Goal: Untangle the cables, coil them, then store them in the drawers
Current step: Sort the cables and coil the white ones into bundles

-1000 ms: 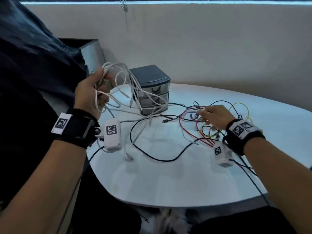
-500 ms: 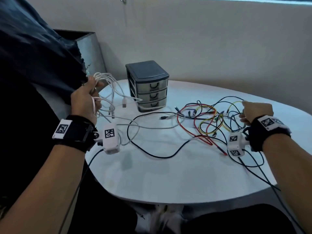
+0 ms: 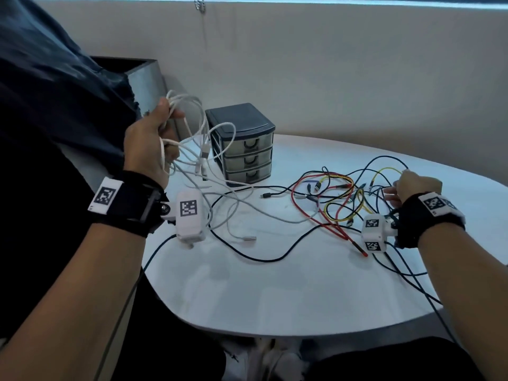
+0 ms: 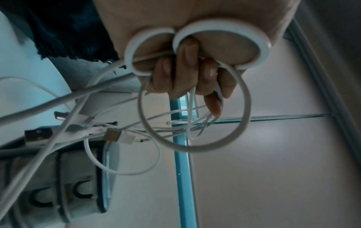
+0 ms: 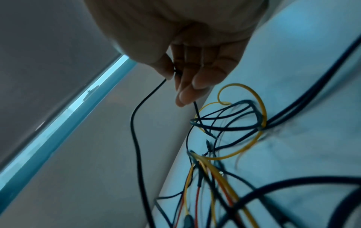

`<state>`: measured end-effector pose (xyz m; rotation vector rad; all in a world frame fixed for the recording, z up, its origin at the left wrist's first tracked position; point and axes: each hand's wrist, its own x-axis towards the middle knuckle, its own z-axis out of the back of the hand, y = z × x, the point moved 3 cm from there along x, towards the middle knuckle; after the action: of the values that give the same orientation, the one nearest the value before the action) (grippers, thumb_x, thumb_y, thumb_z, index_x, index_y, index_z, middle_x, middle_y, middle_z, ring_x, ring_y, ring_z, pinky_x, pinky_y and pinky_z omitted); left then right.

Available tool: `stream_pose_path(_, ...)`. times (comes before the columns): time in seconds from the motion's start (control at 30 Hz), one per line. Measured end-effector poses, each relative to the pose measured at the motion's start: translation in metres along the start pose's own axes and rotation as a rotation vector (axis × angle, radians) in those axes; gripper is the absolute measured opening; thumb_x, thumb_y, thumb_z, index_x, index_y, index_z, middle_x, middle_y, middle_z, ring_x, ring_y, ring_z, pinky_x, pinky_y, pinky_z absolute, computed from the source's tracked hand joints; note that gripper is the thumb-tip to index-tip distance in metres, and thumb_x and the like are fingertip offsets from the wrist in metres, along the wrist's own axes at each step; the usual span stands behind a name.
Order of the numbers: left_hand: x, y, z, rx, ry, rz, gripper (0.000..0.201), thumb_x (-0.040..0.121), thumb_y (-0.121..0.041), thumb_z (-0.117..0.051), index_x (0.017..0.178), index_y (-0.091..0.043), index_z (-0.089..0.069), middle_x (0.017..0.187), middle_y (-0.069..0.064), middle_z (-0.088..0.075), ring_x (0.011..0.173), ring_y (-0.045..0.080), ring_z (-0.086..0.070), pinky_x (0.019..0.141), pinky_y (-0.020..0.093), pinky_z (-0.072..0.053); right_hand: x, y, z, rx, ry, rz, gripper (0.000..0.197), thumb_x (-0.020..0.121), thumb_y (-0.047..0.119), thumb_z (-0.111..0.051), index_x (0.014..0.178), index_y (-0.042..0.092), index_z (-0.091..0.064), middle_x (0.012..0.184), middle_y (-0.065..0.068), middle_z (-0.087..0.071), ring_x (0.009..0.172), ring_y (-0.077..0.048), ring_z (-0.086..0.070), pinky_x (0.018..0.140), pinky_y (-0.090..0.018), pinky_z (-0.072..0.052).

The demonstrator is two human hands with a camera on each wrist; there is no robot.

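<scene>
Two hands busy. Left hand (image 3: 148,144), upper left of the head view, fingers curled round a bunch of white cables (image 3: 198,138) — loops and USB plugs hang over the table (image 3: 275,298). Right hand (image 3: 412,188), at right, pinches a thin black cable (image 5: 136,138) betw. thumb and fingers, above the coloured tangle (image 3: 335,199). Drawer unit (image 3: 244,144) at centre, all drawers closed.

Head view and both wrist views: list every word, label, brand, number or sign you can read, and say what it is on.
None: no readable text.
Wrist bands and camera boxes: black-and-white square code patterns only, no letters.
Drawer unit: no label shows.
Cable plugs: no readable marking.
</scene>
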<state>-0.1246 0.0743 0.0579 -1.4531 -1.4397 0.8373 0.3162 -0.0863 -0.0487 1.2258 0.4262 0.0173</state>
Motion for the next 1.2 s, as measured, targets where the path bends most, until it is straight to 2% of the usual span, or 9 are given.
stream_pose_path(0.2,0.007,-0.037,-0.017,0.002,0.037,-0.049,0.034,0.098,-0.040,-0.056,0.075,-0.017,-0.066,0.049,-0.009,-0.027,0.036,0.006,-0.024,0.038,0.020,-0.023,0.006,0.001,0.014,0.078,0.069,-0.090,0.025,0.098,0.014,-0.037,0.081,0.000,-0.049,0.101,-0.017,-0.067,0.057,-0.019,-0.057,0.043,-0.024,-0.043)
stream_pose_path(0.33,-0.019,-0.010,-0.059,0.286,0.182,-0.055,0.034,0.098,-0.035,-0.058,0.070,-0.018,-0.070,0.048,-0.013,-0.042,0.042,0.005,-0.038,0.044,0.020,-0.030,-0.023,-0.002,-0.003,0.058,0.228,0.064,0.042,0.099,0.013,-0.051,0.138,0.004,-0.039,0.103,-0.015,-0.067,0.060,-0.022,-0.067,0.043,-0.026,-0.051)
stream_pose_path(0.4,-0.033,0.008,-0.076,0.298,0.237,-0.050,0.033,0.099,-0.030,-0.057,0.072,-0.015,-0.070,0.043,-0.013,-0.042,0.039,0.004,-0.036,0.044,0.020,-0.030,-0.048,0.000,-0.011,0.054,0.277,0.170,0.056,0.096,0.008,-0.057,0.146,0.009,-0.031,0.095,-0.019,-0.063,0.062,-0.025,-0.061,0.050,-0.031,-0.051)
stream_pose_path(0.53,-0.043,0.022,-0.089,0.238,0.241,-0.019,0.031,0.097,-0.029,-0.061,0.073,-0.013,-0.072,0.042,-0.010,-0.039,0.037,0.005,-0.032,0.040,0.017,-0.029,-0.091,-0.010,-0.027,-0.150,0.444,0.345,0.042,0.092,0.015,-0.065,0.132,0.017,-0.051,0.088,-0.010,-0.066,0.064,-0.022,-0.065,0.047,-0.027,-0.053)
stream_pose_path(0.67,-0.045,0.017,-0.088,0.246,0.245,-0.023,0.031,0.097,-0.032,-0.060,0.074,-0.015,-0.072,0.044,-0.009,-0.038,0.036,0.006,-0.028,0.037,0.017,-0.026,-0.105,-0.026,-0.039,-0.464,0.472,0.555,0.008,0.090,0.026,-0.065,0.097,0.024,-0.066,0.103,-0.007,-0.072,0.090,-0.026,-0.070,0.084,-0.044,-0.058)
stream_pose_path(0.77,-0.046,0.016,-0.082,0.242,0.232,-0.011,0.029,0.097,-0.032,-0.061,0.079,-0.013,-0.073,0.044,-0.010,-0.041,0.038,0.007,-0.029,0.037,0.018,-0.027,-0.116,-0.034,-0.046,-0.643,0.426,0.731,0.020,0.090,0.038,-0.061,0.107,0.029,-0.067,0.112,-0.002,-0.070,0.100,-0.023,-0.066,0.093,-0.038,-0.052)
stream_pose_path(0.93,-0.043,0.027,-0.069,0.298,0.220,-0.036,0.029,0.096,-0.032,-0.062,0.080,-0.012,-0.074,0.050,-0.004,-0.040,0.044,0.008,-0.029,0.044,0.020,-0.026,-0.126,-0.058,-0.062,-1.413,0.495,0.890,0.023,0.086,0.033,-0.056,0.104,0.020,-0.062,0.107,-0.002,-0.065,0.094,-0.025,-0.062,0.074,-0.030,-0.050)
stream_pose_path(1.07,-0.042,0.038,-0.060,0.326,0.213,-0.001,0.029,0.095,-0.031,-0.062,0.080,-0.009,-0.074,0.046,-0.008,-0.043,0.043,0.007,-0.030,0.044,0.019,-0.026,-0.112,-0.063,-0.066,-1.415,0.479,0.831,0.013,0.087,0.026,-0.056,0.092,0.016,-0.050,0.092,-0.004,-0.057,0.079,-0.025,-0.054,0.064,-0.029,-0.041)
stream_pose_path(1.2,-0.041,0.046,-0.061,0.338,0.213,0.020,0.030,0.095,-0.031,-0.063,0.076,-0.012,-0.075,0.052,-0.001,-0.045,0.044,0.007,-0.029,0.044,0.021,-0.024,-0.100,-0.067,-0.073,-1.311,0.546,0.743,0.022,0.087,0.029,-0.061,0.099,0.011,-0.061,0.098,-0.006,-0.062,0.088,-0.024,-0.061,0.071,-0.031,-0.050)
